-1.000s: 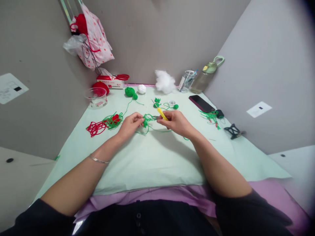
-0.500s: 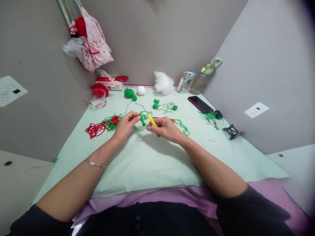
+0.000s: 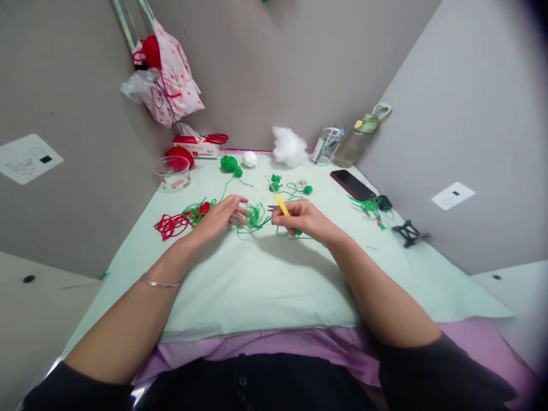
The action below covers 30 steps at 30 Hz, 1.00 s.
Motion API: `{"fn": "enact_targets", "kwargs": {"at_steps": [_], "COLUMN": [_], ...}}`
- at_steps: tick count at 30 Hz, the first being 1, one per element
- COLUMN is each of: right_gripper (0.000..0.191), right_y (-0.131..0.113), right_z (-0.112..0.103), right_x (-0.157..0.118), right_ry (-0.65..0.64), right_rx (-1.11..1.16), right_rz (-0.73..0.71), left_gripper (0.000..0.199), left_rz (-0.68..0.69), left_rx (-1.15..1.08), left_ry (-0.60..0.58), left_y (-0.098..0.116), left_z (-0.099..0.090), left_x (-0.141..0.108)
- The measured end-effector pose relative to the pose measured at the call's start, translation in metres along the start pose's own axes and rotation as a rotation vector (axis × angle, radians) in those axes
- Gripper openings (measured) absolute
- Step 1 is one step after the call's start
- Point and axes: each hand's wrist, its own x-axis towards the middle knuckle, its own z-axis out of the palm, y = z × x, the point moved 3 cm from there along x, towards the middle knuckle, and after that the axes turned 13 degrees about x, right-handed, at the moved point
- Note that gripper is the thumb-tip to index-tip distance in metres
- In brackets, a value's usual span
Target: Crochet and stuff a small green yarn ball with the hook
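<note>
My right hand (image 3: pixel 302 218) is closed around the yellow handle of a crochet hook (image 3: pixel 282 204), its thin metal shaft pointing up and away. My left hand (image 3: pixel 222 216) hovers over the table with its fingers apart. Right beside those fingertips is a loose tangle of green yarn (image 3: pixel 256 216), blurred by motion; I cannot tell whether it touches them. Dark pointed blades (image 3: pixel 272 208) show just left of my right hand, the rest hidden behind it. More green yarn trails beneath that hand.
Red yarn (image 3: pixel 171 226) lies left of my left hand. Farther back are a clear tub (image 3: pixel 172 178), a green yarn ball (image 3: pixel 229 164), a white ball (image 3: pixel 249 158), stuffing (image 3: pixel 289 146), a pen cup (image 3: pixel 327 146), a bottle (image 3: pixel 356 142) and a phone (image 3: pixel 353 185).
My left hand has let go of the green yarn and its fingers have spread. My right hand has drawn away to the right with the crochet hook. The view has shifted slightly.
</note>
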Motion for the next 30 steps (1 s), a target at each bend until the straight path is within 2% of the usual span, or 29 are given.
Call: {"fn": "enact_targets", "kwargs": {"at_steps": [2,5,8,11,12,14,18,20,22,24,30], "right_gripper": [0.024,0.024,0.028,0.03,0.03,0.028,0.024,0.023,0.022,0.022,0.019], "right_y": [-0.001,-0.003,-0.005,-0.008,-0.009,-0.011,-0.017,-0.02,-0.023,-0.027,-0.046], "right_z": [-0.01,-0.023,-0.029,-0.031,-0.032,-0.036,-0.048,-0.055,-0.063,-0.072,-0.104], "right_x": [0.002,0.003,0.003,0.003,0.002,0.001,-0.001,-0.003,-0.005,-0.008,-0.029], "right_ry": [0.109,0.217,0.289,0.332,0.341,0.366,0.426,0.452,0.481,0.517,0.625], "right_rx": [0.033,0.084,0.111,0.111,0.113,0.12,0.118,0.095,0.07,0.063,-0.071], "right_rz": [-0.048,-0.104,-0.128,-0.149,-0.155,-0.167,-0.198,-0.213,-0.23,-0.253,-0.278], "left_gripper": [0.056,0.054,0.044,0.024,0.021,0.02,0.024,0.022,0.026,0.03,0.034], "left_rz": [-0.018,-0.015,-0.001,0.014,0.024,0.051,0.146,0.166,0.17,0.164,0.156], "left_rx": [0.058,0.13,0.173,0.158,0.138,0.074,-0.146,-0.244,-0.334,-0.402,-0.383], "left_ry": [-0.105,-0.136,-0.219,-0.285,-0.253,-0.097,0.401,0.553,0.648,0.681,0.76], "left_y": [0.003,0.006,0.012,0.019,0.022,0.024,0.02,0.014,0.006,0.0,-0.013], "left_z": [0.002,0.003,0.011,0.014,0.01,-0.006,-0.063,-0.089,-0.112,-0.129,-0.16], "left_x": [-0.004,-0.009,-0.016,-0.019,-0.018,-0.014,-0.004,-0.003,-0.004,-0.007,-0.015]}}
